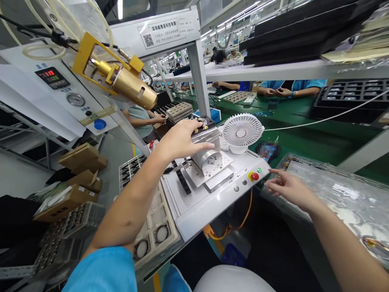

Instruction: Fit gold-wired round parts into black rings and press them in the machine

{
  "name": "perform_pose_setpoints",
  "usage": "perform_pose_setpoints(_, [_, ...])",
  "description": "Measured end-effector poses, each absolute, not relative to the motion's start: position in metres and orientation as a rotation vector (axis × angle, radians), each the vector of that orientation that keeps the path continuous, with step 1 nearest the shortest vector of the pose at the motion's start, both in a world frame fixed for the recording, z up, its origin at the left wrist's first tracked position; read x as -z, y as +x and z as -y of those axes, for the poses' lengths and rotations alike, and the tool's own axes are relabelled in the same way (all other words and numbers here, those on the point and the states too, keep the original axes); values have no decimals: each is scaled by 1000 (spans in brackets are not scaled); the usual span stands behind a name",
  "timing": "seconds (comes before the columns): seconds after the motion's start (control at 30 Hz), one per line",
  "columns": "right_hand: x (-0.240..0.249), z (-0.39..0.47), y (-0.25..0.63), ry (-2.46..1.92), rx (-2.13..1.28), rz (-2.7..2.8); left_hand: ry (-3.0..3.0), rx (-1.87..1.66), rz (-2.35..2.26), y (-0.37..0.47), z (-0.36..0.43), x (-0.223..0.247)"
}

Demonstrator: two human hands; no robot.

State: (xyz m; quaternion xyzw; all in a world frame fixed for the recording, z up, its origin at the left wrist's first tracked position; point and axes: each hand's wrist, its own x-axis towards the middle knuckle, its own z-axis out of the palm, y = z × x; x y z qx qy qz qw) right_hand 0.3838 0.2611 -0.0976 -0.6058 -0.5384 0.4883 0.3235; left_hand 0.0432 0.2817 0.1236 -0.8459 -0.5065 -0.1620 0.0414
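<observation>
My left hand (182, 140) rests over the metal fixture (209, 142) on the white machine base (194, 211), its thumb and fingers spread across the fixture's top and near side. A small part with yellow bits (204, 125) sits on top, partly behind the fingers. My right hand (284, 184) is by the front right corner of the base, index finger extended beside the green-ringed button (259, 170); nothing shows in it. Left of that button is a red emergency knob (254, 176). Above and to the left of the fixture hangs a gold cylinder head (133, 87), apart from it.
A white fan (242, 132) stands behind the fixture. Trays of round parts (174, 227) lie at the left, a plastic-covered tray (343, 188) at the right. A control box (69, 89) is at upper left. Other people's hands (278, 92) are across the green table.
</observation>
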Motion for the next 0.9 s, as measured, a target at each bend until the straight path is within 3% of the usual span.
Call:
perform_pose_setpoints(0.17, [116, -267, 371, -1697, -1231, 1704, -2672, 573, 1569, 30, -268, -120])
perform_pose_setpoints(0.3, [126, -266, 364, -1765, -1003, 1885, -2642, 627, 1577, 17, -198, -100])
perform_pose_setpoints(0.53, [131, -264, 362, -1796, -923, 1942, -2951, 830, 1659, 7, -78, -12])
perform_pose_setpoints(0.77, [123, -249, 367, -1680, -959, 1834, -2927, 1705, 2221, 75, -74, 102])
perform_pose_setpoints(0.9, [129, -190, 351, -1210, -1141, 1757, -2543, 2696, 2532, 107, -81, 146])
